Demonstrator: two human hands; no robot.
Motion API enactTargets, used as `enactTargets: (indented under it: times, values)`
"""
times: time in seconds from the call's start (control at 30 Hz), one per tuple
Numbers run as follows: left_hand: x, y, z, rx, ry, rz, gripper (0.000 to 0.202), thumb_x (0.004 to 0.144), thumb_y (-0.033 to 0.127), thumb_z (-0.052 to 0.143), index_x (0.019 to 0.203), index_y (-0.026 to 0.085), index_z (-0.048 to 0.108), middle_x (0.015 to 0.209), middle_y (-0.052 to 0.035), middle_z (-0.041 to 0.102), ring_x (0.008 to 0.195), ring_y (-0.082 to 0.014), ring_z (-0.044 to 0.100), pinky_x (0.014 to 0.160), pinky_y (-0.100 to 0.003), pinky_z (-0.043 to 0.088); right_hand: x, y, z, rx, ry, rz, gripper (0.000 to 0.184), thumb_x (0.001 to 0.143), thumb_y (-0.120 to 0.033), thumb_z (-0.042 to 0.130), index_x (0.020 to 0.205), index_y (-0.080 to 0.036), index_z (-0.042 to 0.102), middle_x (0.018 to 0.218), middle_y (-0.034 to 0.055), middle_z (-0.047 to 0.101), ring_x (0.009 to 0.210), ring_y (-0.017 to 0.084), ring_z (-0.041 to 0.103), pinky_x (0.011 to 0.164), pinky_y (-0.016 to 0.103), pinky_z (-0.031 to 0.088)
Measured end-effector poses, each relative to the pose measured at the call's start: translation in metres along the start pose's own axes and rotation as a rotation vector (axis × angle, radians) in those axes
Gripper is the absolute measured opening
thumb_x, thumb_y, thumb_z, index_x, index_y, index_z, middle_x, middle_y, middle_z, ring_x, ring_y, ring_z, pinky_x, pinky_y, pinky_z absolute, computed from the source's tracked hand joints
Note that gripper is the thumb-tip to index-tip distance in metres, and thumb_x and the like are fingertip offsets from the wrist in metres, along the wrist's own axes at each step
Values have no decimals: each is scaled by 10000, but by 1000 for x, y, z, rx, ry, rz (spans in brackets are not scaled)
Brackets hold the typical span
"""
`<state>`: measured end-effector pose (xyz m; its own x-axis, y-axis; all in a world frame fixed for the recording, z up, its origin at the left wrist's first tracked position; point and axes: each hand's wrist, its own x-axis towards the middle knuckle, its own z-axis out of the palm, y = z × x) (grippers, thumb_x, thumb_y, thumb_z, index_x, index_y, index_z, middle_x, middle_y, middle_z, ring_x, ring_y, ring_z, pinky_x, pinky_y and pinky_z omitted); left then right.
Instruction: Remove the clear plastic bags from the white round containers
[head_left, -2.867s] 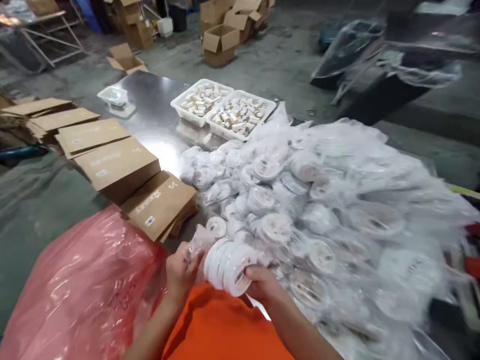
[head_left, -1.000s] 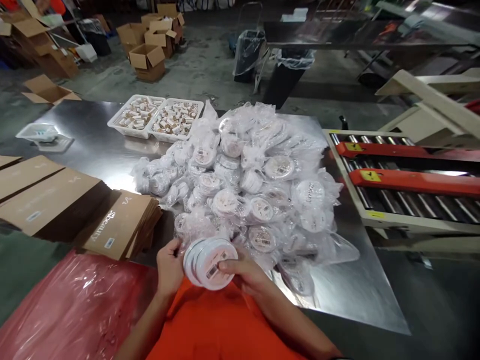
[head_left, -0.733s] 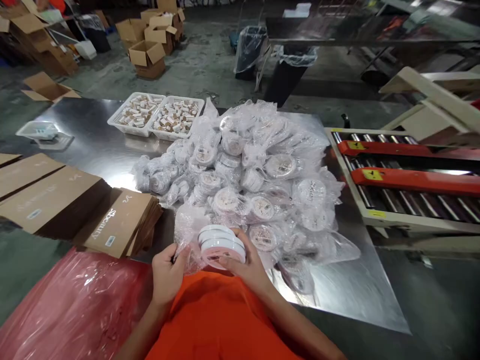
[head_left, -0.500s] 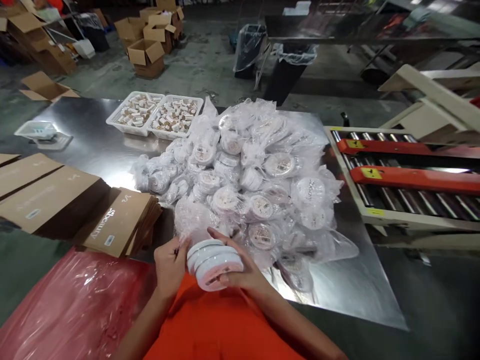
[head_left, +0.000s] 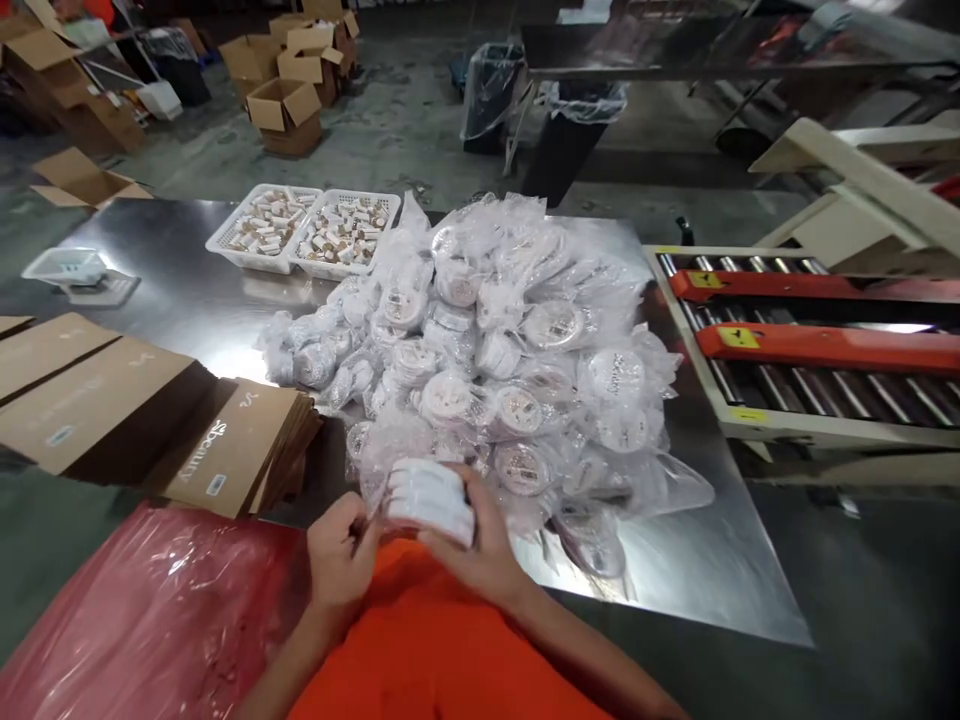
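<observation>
Close in front of my body is a short stack of round white discs (head_left: 429, 500), tilted so that their edges face me. My right hand (head_left: 480, 555) is wrapped round the right end of this stack, thumb below and fingers over the top. At its left end my left hand (head_left: 341, 555) is closed, pinching clear plastic bag (head_left: 377, 500) that seems to wrap the stack. Just beyond both hands lies a large heap of similar discs in clear plastic bags (head_left: 517, 410), some with printed labels.
The heap rests on a metal table (head_left: 697, 560). Flat brown cartons (head_left: 240, 430) and red plastic sheeting (head_left: 150, 620) are at left. Two white baskets (head_left: 349, 268) of small white-and-brown pieces and a scale (head_left: 101, 288) stand farther back. A roller conveyor (head_left: 750, 410) borders the right.
The stack in my right hand has tipped, so its edges now show instead of the pinkish end face. Both hands stay near the same place. The view has shifted slightly.
</observation>
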<state>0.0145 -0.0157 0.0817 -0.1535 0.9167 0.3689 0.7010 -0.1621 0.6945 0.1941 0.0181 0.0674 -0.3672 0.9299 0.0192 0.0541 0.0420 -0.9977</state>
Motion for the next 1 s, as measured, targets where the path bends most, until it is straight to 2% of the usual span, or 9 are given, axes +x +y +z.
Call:
enactTargets:
  times: [0.1, 0.27, 0.37, 0.57, 0.73, 0.8, 0.87, 0.93, 1.0]
  values:
    - [11, 11, 3, 69, 141, 50, 228, 865, 77, 497, 648, 83, 429, 660, -33, 434, 643, -62, 408, 624, -188, 329, 0, -6, 6, -346, -58, -259, 529, 717, -303, 628, 1166, -240, 357, 990, 23, 495, 801, 113, 494, 686, 224, 421]
    - [23, 15, 6, 135, 134, 327, 199, 807, 26, 535, 680, 99, 401, 690, -43, 466, 663, -95, 418, 613, -222, 334, 5, -13, 5, -483, 86, -189, 480, 740, -270, 604, 1152, -195, 371, 886, 12, 526, 697, 100, 487, 581, 206, 386]
    - [19, 14, 13, 258, 151, 457, 257, 755, 8, 568, 644, 119, 364, 630, -35, 413, 622, -121, 366, 584, -266, 290, 8, -10, 3, -480, 283, -223, 533, 748, -286, 635, 1202, -185, 376, 972, 27, 527, 796, 98, 518, 668, 202, 436]
    - [16, 13, 32, 122, -47, 69, 207, 754, 44, 482, 623, 117, 339, 598, -7, 354, 527, -80, 307, 491, -242, 242, 18, 8, 9, -634, 559, -547, 574, 706, -169, 600, 1236, -116, 386, 1159, 151, 455, 1102, 235, 445, 935, 394, 392]
    - [21, 14, 32, 31, 67, 430, 255, 770, -30, 492, 675, 115, 305, 626, -30, 341, 632, -109, 312, 572, -260, 253, 25, 8, 15, -757, 342, -370, 640, 736, -243, 534, 1324, -118, 312, 1176, 142, 421, 1088, 248, 402, 899, 416, 401]
    - [23, 17, 30, -35, 71, 430, 253, 766, -43, 509, 706, 114, 319, 654, -36, 378, 665, -109, 346, 598, -242, 298, 27, 5, 12, -717, 254, -277, 625, 797, -310, 526, 1356, -171, 283, 1119, 111, 429, 1020, 211, 424, 857, 383, 426]
    - [23, 20, 28, -26, 19, 416, 226, 788, -19, 518, 718, 111, 346, 674, -42, 408, 678, -109, 369, 610, -240, 312, 29, 4, 6, -558, 63, -134, 671, 842, -330, 491, 1432, -229, 187, 1161, 94, 395, 1064, 175, 423, 924, 349, 410]
    - [23, 21, 26, 70, -41, 417, 201, 831, 28, 499, 695, 106, 373, 657, -42, 412, 648, -106, 366, 592, -252, 285, 30, 4, 0, -297, -188, 65, 837, 793, -316, 525, 1478, -196, 59, 1345, 98, 259, 1262, 163, 302, 1093, 320, 261]
    - [21, 18, 22, 65, -70, 223, 266, 889, 112, 463, 639, 105, 374, 609, -27, 382, 583, -86, 355, 559, -250, 270, 31, 5, -3, 150, -308, 332, 907, 720, -394, 630, 1444, -158, 138, 1391, 103, 216, 1247, 168, 327, 1072, 291, 278]
